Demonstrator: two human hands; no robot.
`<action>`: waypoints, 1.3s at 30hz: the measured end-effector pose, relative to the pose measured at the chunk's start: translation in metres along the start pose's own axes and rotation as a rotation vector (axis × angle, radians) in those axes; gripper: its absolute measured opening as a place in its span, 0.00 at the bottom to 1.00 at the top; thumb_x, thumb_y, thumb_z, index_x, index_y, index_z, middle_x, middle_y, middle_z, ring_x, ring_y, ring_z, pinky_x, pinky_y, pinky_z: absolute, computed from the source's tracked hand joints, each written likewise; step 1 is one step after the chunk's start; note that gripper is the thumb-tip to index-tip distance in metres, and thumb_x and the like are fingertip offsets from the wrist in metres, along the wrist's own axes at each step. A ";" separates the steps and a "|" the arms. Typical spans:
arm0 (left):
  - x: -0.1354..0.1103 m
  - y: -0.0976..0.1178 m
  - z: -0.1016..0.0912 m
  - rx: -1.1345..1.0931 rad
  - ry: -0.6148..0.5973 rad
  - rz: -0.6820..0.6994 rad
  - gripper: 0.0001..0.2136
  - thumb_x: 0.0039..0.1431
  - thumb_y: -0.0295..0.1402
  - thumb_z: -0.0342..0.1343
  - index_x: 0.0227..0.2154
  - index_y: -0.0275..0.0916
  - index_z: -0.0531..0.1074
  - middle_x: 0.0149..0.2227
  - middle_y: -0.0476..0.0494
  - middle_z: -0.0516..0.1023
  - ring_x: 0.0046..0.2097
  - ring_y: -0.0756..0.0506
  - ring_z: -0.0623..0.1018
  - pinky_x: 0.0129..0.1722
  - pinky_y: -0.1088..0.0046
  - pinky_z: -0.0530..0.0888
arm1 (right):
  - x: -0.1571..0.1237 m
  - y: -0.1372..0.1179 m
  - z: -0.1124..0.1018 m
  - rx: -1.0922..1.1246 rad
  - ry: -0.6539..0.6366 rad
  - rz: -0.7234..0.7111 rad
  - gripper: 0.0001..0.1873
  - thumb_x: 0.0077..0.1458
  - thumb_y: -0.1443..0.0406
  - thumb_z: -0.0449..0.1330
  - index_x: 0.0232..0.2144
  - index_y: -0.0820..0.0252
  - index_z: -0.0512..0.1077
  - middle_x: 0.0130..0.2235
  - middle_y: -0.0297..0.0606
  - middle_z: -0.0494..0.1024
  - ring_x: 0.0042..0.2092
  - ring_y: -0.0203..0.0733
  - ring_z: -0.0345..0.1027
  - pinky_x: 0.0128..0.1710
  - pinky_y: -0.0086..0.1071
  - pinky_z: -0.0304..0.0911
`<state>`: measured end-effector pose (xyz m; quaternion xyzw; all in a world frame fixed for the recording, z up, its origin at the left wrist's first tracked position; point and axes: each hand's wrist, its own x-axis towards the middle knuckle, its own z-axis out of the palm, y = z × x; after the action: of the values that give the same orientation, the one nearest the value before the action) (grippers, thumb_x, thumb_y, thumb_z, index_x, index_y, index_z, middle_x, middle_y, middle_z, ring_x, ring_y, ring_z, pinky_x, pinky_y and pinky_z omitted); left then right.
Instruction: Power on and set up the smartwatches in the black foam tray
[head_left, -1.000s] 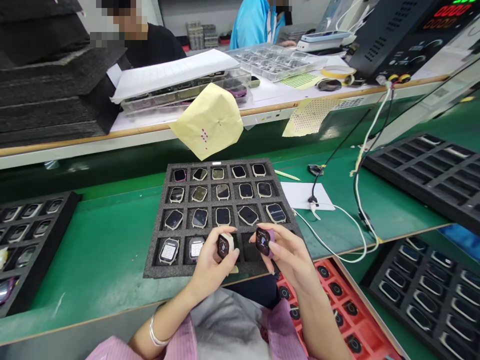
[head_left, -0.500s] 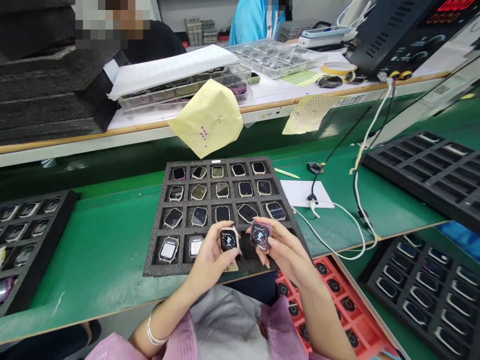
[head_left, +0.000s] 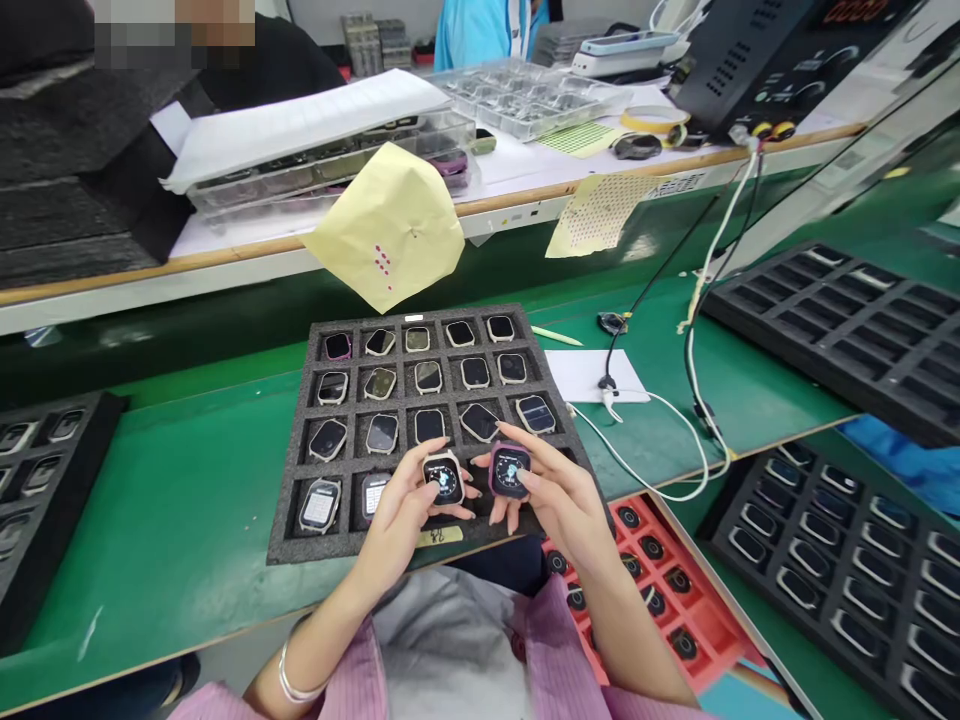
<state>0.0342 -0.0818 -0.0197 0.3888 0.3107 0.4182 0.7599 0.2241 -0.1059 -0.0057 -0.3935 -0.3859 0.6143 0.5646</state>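
Observation:
My left hand (head_left: 409, 500) is closed round a smartwatch with a pale case (head_left: 444, 478), its thumb on the lit dial. In my right hand (head_left: 559, 490) is a smartwatch with a purple case (head_left: 510, 470), also showing a lit dial, with the thumb at its right edge. Both watches are strapless and face up, side by side above the front row of a black foam tray (head_left: 345, 460). Several watches lie in the tray's compartments, most with dark screens. A watch with a white screen (head_left: 320, 504) sits at the front left. My hands hide part of the front row.
Further foam trays with watches lie at the left (head_left: 52, 500), right (head_left: 810, 340) and lower right (head_left: 840, 560). A red tray (head_left: 664, 590) holds round dark parts. White cables (head_left: 709, 380) hang at the right from a power supply (head_left: 757, 80). Two people sit across the shelf.
The view has shifted slightly, moving the scene left. Both hands have turned the watches a little, and my left thumb has moved further onto the dial of the pale watch.

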 end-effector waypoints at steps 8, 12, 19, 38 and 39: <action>0.000 0.002 0.002 0.090 -0.025 0.032 0.18 0.63 0.33 0.51 0.55 0.44 0.62 0.44 0.42 0.74 0.43 0.44 0.77 0.39 0.69 0.76 | 0.001 0.002 -0.002 -0.048 -0.025 -0.038 0.21 0.61 0.64 0.58 0.57 0.54 0.66 0.46 0.47 0.78 0.26 0.39 0.75 0.19 0.27 0.67; 0.000 0.003 0.007 0.261 0.039 0.089 0.20 0.57 0.30 0.58 0.52 0.43 0.62 0.40 0.46 0.71 0.37 0.48 0.75 0.36 0.74 0.74 | 0.001 0.000 -0.002 -0.054 -0.083 -0.030 0.25 0.62 0.64 0.58 0.60 0.51 0.62 0.53 0.49 0.73 0.35 0.44 0.76 0.27 0.32 0.72; -0.003 0.005 0.006 0.534 0.075 0.116 0.14 0.55 0.28 0.56 0.46 0.42 0.67 0.39 0.47 0.70 0.40 0.46 0.71 0.39 0.72 0.70 | 0.002 -0.002 -0.006 -0.056 -0.143 -0.074 0.14 0.58 0.69 0.62 0.47 0.50 0.76 0.51 0.41 0.72 0.31 0.38 0.75 0.28 0.30 0.72; -0.005 0.004 0.005 0.571 0.036 0.118 0.16 0.55 0.24 0.53 0.47 0.41 0.65 0.39 0.48 0.69 0.40 0.48 0.69 0.42 0.74 0.67 | -0.001 -0.004 -0.003 -0.075 -0.076 0.041 0.19 0.55 0.65 0.65 0.49 0.57 0.74 0.24 0.34 0.76 0.23 0.38 0.71 0.24 0.29 0.70; -0.005 0.003 0.005 0.563 0.039 0.120 0.16 0.56 0.25 0.53 0.48 0.41 0.64 0.41 0.47 0.69 0.41 0.47 0.70 0.43 0.73 0.67 | -0.002 -0.005 -0.002 -0.080 -0.062 0.043 0.19 0.54 0.65 0.66 0.50 0.57 0.74 0.24 0.33 0.76 0.23 0.38 0.71 0.25 0.30 0.70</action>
<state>0.0345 -0.0870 -0.0137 0.5941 0.4054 0.3672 0.5898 0.2275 -0.1071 -0.0019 -0.4047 -0.4191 0.6224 0.5227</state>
